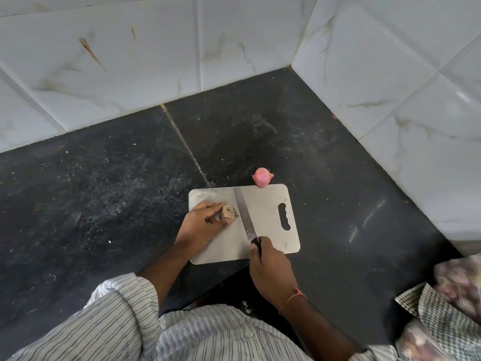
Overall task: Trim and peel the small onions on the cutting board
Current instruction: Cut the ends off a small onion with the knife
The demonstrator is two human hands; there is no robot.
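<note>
- Steel-grey and flat, the cutting board [263,220] lies on the dark stone counter [104,183], with its handle slot toward the person's right.
- The left hand [201,220] pins a small onion [229,212] against the left part of the board; thumb and fingertips curl round it, and its dark, rooty end faces right, toward the blade.
- The right hand [270,267] is wrapped firmly round the black handle of the knife [244,217], fingers fully closed on it.
- The blade runs from that grip up and away across the board, tip toward the far edge. It lies just beside the onion's exposed end, on the onion's right; whether steel touches the onion cannot be told.
- The onion's long axis seems to lie left to right, roughly square to the blade, so the rooty end is the part offered for trimming. My judgement is that the next cut takes this end off, and the left fingertips sit close to the line of it.
- A second onion [262,177], pink and apparently already peeled, rests at the board's far edge, near the knife tip and well clear of both hands.
- No brand, label or readable writing shows on the board, knife or anything else.
</note>
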